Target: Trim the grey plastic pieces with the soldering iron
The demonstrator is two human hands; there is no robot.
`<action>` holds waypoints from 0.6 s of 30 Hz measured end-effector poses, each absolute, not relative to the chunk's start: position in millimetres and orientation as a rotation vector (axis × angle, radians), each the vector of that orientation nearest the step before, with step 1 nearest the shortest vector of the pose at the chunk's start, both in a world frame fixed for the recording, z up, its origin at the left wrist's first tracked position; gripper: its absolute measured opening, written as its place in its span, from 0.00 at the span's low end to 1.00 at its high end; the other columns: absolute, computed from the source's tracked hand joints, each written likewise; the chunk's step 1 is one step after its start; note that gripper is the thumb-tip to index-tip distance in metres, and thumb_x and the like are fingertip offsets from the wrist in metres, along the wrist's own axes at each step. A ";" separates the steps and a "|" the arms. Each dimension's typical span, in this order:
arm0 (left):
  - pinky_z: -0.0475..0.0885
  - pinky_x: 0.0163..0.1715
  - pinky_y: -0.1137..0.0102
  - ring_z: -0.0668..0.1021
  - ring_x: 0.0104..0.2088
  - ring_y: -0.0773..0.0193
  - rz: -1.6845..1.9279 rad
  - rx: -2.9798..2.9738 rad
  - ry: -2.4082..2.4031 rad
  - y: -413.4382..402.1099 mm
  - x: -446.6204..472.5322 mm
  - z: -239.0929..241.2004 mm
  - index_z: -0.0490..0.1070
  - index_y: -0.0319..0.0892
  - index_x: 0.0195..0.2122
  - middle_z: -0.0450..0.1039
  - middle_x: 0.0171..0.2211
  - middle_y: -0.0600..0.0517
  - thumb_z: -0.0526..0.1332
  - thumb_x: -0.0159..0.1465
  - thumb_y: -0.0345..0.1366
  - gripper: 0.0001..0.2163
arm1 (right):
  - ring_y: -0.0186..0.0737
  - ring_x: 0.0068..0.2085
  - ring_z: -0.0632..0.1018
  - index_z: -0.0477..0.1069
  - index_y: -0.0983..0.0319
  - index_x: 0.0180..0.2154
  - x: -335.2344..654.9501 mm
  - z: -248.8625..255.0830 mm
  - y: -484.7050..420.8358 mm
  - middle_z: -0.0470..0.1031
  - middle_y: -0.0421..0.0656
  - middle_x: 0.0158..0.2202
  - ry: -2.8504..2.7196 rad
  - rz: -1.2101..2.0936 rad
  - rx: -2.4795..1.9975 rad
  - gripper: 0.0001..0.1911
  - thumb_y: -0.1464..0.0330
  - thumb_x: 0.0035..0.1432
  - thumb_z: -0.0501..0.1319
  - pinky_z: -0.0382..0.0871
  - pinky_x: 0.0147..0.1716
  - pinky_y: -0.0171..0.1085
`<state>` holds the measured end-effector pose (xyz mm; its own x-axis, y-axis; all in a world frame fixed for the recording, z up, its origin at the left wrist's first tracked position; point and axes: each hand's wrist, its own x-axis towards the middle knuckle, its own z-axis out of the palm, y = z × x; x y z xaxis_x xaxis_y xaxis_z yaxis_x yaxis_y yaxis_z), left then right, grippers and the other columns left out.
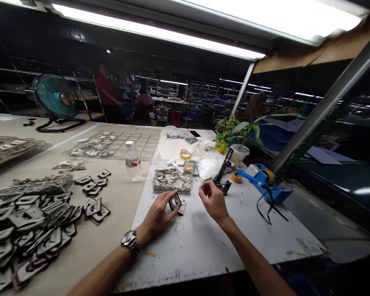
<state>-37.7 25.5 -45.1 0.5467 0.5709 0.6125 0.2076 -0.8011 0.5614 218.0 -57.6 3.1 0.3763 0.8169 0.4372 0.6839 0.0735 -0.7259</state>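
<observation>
Clear tray (172,191) holds grey scraps (172,179) beyond left hand (156,218) pinching dark piece (174,202).

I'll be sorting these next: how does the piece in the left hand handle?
The piece looks small and thin, so probably light. The left hand pinches it upright, unbent, so likely stiff. Flat, it should slide, not roll.

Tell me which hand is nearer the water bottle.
Left. The left hand, holding a small dark piece, lies right of the water bottle, closer to the camera; the right hand is farther right, by the black stand.
</observation>
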 end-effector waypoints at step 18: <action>0.84 0.46 0.49 0.84 0.53 0.40 1.106 2.054 0.831 43.4 -41.1 -41.3 0.73 0.51 0.72 0.78 0.57 0.35 0.69 0.70 0.47 0.30 | 0.40 0.26 0.77 0.78 0.59 0.23 201.8 28.5 86.7 0.77 0.38 0.22 -1.818 0.625 -1.499 0.16 0.58 0.47 0.79 0.70 0.29 0.37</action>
